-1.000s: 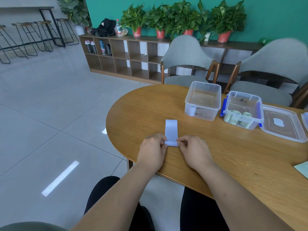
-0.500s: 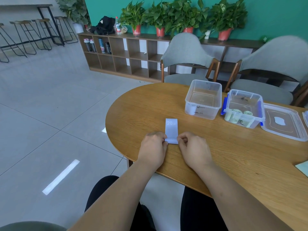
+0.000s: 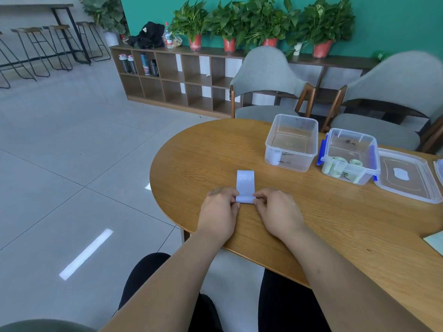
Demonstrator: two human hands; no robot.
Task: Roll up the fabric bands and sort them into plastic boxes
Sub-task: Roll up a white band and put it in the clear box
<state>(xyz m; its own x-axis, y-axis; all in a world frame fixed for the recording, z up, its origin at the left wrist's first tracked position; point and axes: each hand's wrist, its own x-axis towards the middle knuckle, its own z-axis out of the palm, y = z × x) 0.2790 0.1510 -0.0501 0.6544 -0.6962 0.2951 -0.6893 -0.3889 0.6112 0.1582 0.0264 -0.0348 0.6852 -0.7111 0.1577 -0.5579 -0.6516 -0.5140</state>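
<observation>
A pale lilac fabric band (image 3: 245, 185) marked "20 LB" lies flat on the wooden table (image 3: 335, 224), its near end rolled into a small coil. My left hand (image 3: 219, 212) pinches the coil's left end and my right hand (image 3: 278, 212) pinches its right end. Behind stand two clear plastic boxes: the left box (image 3: 291, 142) holds one lilac roll in its front corner, and the right box (image 3: 351, 155) with blue clips holds pale green rolls.
A clear lid (image 3: 407, 178) lies right of the boxes, with a second lid's edge (image 3: 440, 168) at the frame border. A pale green sheet corner (image 3: 435, 243) lies at the table's right edge. Two grey chairs (image 3: 268, 82) stand behind the table.
The coil has rolled a little farther away from me, so the flat part of the band is shorter. Both hands have moved forward with it.
</observation>
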